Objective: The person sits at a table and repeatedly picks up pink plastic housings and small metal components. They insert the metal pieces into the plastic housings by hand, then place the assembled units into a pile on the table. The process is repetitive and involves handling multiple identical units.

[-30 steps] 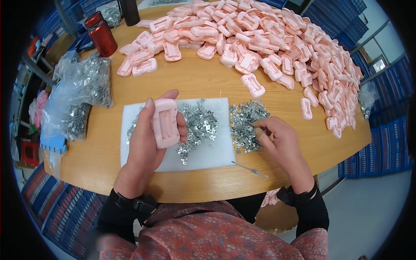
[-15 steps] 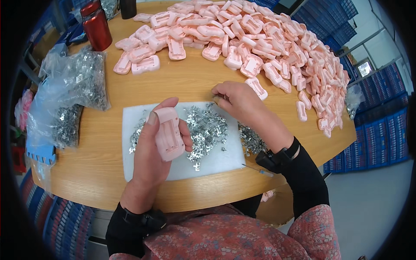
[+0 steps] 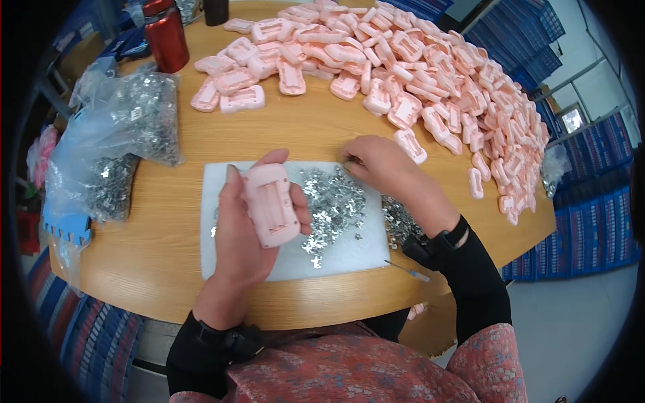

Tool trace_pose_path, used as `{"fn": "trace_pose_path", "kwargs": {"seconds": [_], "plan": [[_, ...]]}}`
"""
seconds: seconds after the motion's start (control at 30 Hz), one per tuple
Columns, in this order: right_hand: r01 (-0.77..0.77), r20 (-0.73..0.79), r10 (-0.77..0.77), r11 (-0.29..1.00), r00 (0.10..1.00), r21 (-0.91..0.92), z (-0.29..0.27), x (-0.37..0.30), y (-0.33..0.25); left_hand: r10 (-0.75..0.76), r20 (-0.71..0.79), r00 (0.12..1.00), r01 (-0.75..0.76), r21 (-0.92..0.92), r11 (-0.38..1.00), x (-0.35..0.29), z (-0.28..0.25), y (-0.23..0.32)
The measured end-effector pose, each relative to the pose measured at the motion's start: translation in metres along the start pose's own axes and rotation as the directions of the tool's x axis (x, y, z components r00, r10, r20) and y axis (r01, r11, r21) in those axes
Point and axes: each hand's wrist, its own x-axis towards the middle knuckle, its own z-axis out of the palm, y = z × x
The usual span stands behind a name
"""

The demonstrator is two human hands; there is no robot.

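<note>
My left hand [image 3: 236,232] is closed around a pink plastic casing [image 3: 271,207], thumb along its left edge and fingers behind it. The casing is tilted upright, its long recessed compartment facing me. Below and beside it lies a white foam sheet [image 3: 218,258] bearing a heap of small shiny metal clips [image 3: 329,208]. My right hand [image 3: 376,161] is at the heap's far edge, thumb and fingers pinched together. Whatever is between those fingertips is hidden. A second, darker pile of small metal parts [image 3: 400,221] lies beneath my right forearm, at the sheet's right edge.
A large mound of pink casings [image 3: 416,74] covers the table's far and right side. Clear bags of metal parts [image 3: 144,117] lie on the left, near a red flask [image 3: 166,37]. A thin screwdriver-like tool [image 3: 408,271] rests at the front edge. Blue crates [image 3: 584,235] stand beyond.
The whole view has shifted, so the table appears farther right. My right hand has come slightly nearer, down to the clip heap's far edge. The casing in my left hand has turned a little.
</note>
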Motion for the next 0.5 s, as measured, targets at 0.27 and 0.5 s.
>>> {"fn": "trace_pose_path", "kwargs": {"seconds": [0.27, 0.5], "plan": [[-0.199, -0.010, 0.327, 0.600, 0.945, 0.775, -0.019, -0.045, -0.028, -0.161, 0.076, 0.984, 0.166, -0.071, 0.984, 0.000, -0.001, 0.004], [-0.154, 0.088, 0.241, 0.270, 0.966, 0.951, -0.018, -0.071, -0.069, -0.176, 0.148, 0.973, 0.168, 0.061, 0.984, 0.000, -0.003, -0.002]]}}
